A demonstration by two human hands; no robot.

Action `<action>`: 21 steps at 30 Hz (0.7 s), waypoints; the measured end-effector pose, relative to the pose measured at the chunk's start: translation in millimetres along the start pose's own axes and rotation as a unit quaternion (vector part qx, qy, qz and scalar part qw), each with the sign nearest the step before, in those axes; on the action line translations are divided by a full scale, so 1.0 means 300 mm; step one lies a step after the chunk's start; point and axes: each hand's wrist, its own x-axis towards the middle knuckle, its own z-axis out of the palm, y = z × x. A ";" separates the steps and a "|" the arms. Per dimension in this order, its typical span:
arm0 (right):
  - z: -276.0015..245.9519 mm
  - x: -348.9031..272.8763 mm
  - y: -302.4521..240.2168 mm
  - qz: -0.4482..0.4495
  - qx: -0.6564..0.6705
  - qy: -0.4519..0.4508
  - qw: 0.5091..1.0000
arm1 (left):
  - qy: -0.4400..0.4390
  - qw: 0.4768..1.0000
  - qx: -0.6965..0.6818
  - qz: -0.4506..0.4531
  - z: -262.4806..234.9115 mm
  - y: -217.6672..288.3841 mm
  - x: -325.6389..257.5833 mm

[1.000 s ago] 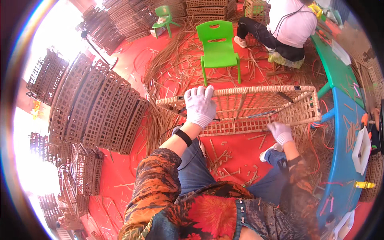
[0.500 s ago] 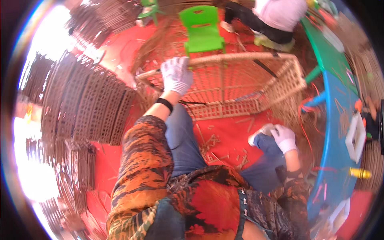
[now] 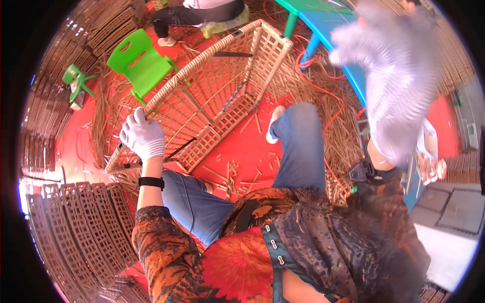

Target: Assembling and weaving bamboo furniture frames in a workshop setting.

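A large woven basket (image 3: 222, 126), light brown and open-sided with dark strips on its frame, leans tilted in front of my legs. My left hand (image 3: 143, 135), in a striped white glove, is closed around its upper rim near the left end. Up at the right, close to the camera, is my right hand (image 3: 396, 76) in the same kind of glove. Motion smears its fingers, and whatever they may hold does not show. It covers part of the blue table (image 3: 328, 33).
A green plastic chair (image 3: 144, 63) stands behind the basket, and a smaller green chair (image 3: 76, 83) farther left. Stacked woven panels (image 3: 76, 227) line the left side. An orange cord (image 3: 333, 123) crosses scattered strips at right. Another person (image 3: 202, 15) sits at the back.
My right hand has risen from beside my right knee to the blue table. The view has swung toward the right. My left hand stays on the basket's rim.
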 end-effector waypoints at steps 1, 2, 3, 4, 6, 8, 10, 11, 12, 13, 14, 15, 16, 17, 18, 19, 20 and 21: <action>-0.020 0.071 -0.061 -0.014 -0.004 -0.025 1.000 | -0.001 1.000 -0.025 0.007 0.001 0.035 0.015; -0.015 0.130 -0.089 -0.034 0.009 -0.048 0.998 | 0.002 1.000 -0.029 0.006 -0.008 0.038 0.017; -0.014 0.181 -0.109 -0.045 0.020 -0.065 0.997 | 0.005 0.999 -0.033 0.002 -0.014 0.043 0.023; 0.001 0.220 -0.113 -0.055 0.036 -0.075 0.995 | 0.003 1.000 -0.030 -0.005 -0.021 0.026 0.013; 0.019 0.280 -0.136 -0.065 0.063 -0.092 0.992 | 0.060 0.997 -0.042 0.002 -0.047 0.004 0.021; 0.017 0.286 -0.155 -0.063 0.075 -0.115 0.989 | 0.060 0.996 -0.065 -0.003 -0.052 0.055 0.015; 0.010 0.288 -0.177 -0.069 0.093 -0.132 0.984 | 0.046 0.995 -0.087 0.015 -0.085 0.092 -0.017; 0.030 0.290 -0.179 -0.080 0.114 -0.140 0.980 | 0.066 0.995 -0.079 0.018 -0.095 0.084 -0.045; 0.064 0.299 -0.178 -0.091 0.138 -0.151 0.975 | 0.090 0.993 -0.072 0.012 -0.079 0.060 -0.080; 0.081 0.306 -0.185 -0.100 0.159 -0.164 0.969 | 0.080 0.994 -0.076 0.002 -0.087 0.053 -0.107; 0.095 0.310 -0.192 -0.108 0.173 -0.177 0.963 | 0.083 0.994 -0.078 0.007 -0.093 0.041 -0.129; 0.100 0.312 -0.185 -0.127 0.190 -0.192 0.954 | 0.077 0.995 -0.068 0.000 -0.089 0.005 -0.160; 0.104 0.310 -0.169 -0.138 0.202 -0.213 0.946 | -0.058 0.993 -0.095 -0.035 -0.123 -0.012 -0.165; 0.095 0.305 -0.175 -0.135 0.219 -0.225 0.940 | 0.052 0.997 -0.064 -0.001 -0.123 -0.006 -0.171; 0.077 0.316 -0.161 -0.138 0.222 -0.232 0.937 | 0.083 0.994 -0.067 -0.001 -0.105 0.020 -0.154; 0.048 0.322 -0.166 -0.131 0.229 -0.226 0.938 | 0.097 0.993 -0.069 0.013 -0.130 0.033 -0.124; 0.037 0.326 -0.175 -0.122 0.218 -0.216 0.944 | 0.105 0.990 -0.090 0.020 -0.128 0.046 -0.091; 0.037 0.345 -0.142 -0.115 0.215 -0.212 0.946 | 0.107 0.989 -0.098 0.019 -0.109 0.054 -0.083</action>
